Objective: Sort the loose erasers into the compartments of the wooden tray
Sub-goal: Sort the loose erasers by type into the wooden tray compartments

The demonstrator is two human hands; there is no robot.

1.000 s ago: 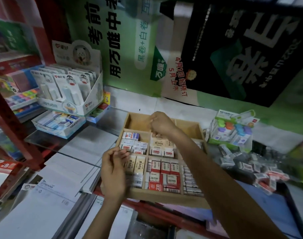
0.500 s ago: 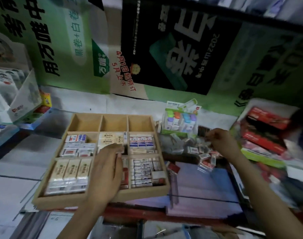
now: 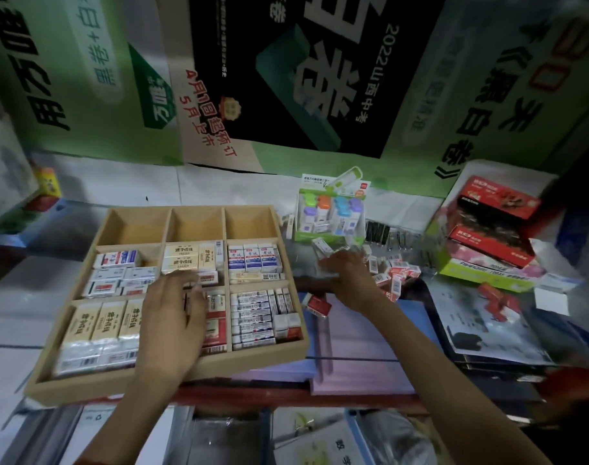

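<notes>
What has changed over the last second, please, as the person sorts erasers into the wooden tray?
The right hand left the far middle of the light wooden compartment tray and went right to the loose pile of small red-and-white boxed erasers; whether it grips one yet is unclear. The left hand slid from the near left to lie flat over the near middle compartment. The tray and its contents look unchanged.

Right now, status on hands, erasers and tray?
Left hand open, over tray middle. Right hand in the loose erasers, grip unclear. Tray's back row empty. Red eraser loose beside tray's right rim.
</notes>
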